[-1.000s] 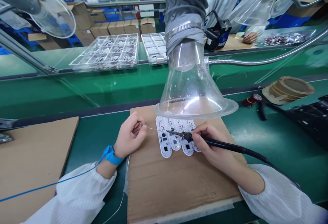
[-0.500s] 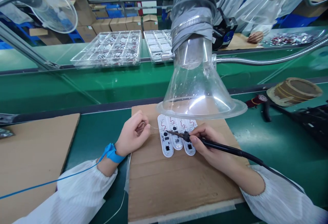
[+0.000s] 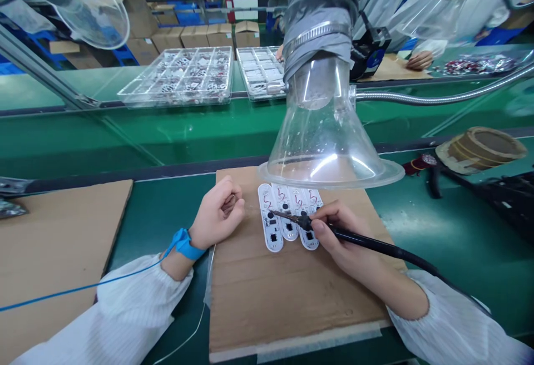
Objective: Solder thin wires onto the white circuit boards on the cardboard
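White circuit boards (image 3: 287, 217) are being soldered: right hand (image 3: 337, 234) grips the soldering iron (image 3: 334, 231); left hand (image 3: 217, 215), curled, pinches solder wire (image 3: 250, 207), which must next meet the tip.

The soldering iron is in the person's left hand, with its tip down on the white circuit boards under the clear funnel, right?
Not quite: the head view shows the soldering iron in the right hand. The left hand holds thin solder wire instead. The rest stands: the tip is down on the white circuit boards under the clear funnel.
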The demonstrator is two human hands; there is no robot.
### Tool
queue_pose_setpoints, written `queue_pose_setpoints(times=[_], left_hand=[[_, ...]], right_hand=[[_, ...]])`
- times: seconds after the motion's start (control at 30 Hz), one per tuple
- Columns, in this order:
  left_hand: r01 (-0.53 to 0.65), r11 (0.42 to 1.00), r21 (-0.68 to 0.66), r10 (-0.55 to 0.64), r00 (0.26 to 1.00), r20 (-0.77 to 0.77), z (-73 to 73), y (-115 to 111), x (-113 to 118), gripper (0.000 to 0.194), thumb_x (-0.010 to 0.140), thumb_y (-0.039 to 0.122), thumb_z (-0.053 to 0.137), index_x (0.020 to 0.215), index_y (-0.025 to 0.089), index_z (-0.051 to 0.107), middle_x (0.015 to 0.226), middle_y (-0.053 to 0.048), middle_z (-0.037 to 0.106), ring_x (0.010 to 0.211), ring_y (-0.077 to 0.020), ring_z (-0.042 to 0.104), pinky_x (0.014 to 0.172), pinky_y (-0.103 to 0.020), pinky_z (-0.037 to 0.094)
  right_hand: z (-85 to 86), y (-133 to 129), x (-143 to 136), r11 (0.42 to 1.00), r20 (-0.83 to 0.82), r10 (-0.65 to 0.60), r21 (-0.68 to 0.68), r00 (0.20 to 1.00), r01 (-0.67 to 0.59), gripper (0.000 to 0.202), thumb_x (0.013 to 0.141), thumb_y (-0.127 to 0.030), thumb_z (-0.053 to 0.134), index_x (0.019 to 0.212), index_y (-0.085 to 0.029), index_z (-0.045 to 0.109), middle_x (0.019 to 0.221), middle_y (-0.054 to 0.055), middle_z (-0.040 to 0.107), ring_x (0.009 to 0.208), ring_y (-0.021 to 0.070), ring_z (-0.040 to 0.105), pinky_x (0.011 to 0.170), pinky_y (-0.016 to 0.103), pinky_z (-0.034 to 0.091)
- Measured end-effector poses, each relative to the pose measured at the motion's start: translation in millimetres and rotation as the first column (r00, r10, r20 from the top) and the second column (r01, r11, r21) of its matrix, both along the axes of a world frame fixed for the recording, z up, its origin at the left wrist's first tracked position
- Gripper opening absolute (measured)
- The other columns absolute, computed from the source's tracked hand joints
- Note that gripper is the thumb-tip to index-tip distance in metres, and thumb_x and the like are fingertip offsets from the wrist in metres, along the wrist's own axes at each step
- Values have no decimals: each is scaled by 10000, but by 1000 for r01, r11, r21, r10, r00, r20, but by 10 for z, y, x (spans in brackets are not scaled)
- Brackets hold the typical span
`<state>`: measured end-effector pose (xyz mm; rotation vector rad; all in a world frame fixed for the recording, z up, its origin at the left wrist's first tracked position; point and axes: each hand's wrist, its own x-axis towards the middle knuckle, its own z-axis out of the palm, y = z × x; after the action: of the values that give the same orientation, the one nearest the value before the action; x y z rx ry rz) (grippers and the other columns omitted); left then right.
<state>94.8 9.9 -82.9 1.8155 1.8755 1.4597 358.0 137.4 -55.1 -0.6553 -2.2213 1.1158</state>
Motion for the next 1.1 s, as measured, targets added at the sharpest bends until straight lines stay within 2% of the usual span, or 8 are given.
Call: queue_pose_setpoints(times=[0.13, 0.33, 0.8, 1.1], left_hand=[[-24, 1000, -1, 23, 1000, -19, 17, 3, 8, 164, 911, 80, 528, 817, 204, 477, 739, 40, 391, 580, -99, 364, 522, -247, 298], [-14, 1000, -15, 13, 999, -51, 14, 19, 12, 160, 910, 84, 528, 816, 203, 478, 731, 40, 386, 591, -104, 377, 534, -248, 305], [-10, 1000, -6, 9, 998, -58, 15, 11, 17, 159, 919, 82, 529, 824, 202, 486, 733, 46, 384, 588, -99, 373, 542, -243, 303], [17, 998, -57, -20, 998, -56, 13, 22, 17, 148, 917, 105, 525, 812, 201, 487, 731, 45, 399, 568, -95, 378, 532, -237, 301]], right_hand=[[-33, -15, -53, 999, 9, 7, -51, 1000, -7, 163, 1010, -366, 655, 942, -218, 653, 753, -4, 693, 616, 99, 637, 552, 211, 479], [-114, 6, -69, 998, 42, 21, -58, 999, -18, 189, 990, -405, 678, 961, -219, 668, 806, 25, 733, 671, 132, 677, 588, 241, 507], [-85, 11, -96, 996, 66, 19, -89, 998, -13, 220, 996, -423, 656, 927, -214, 667, 795, 29, 724, 667, 134, 658, 592, 248, 502], [-70, 9, -110, 998, 46, 13, -68, 999, -10, 206, 980, -403, 675, 906, -211, 672, 741, 16, 700, 619, 127, 634, 557, 243, 479]])
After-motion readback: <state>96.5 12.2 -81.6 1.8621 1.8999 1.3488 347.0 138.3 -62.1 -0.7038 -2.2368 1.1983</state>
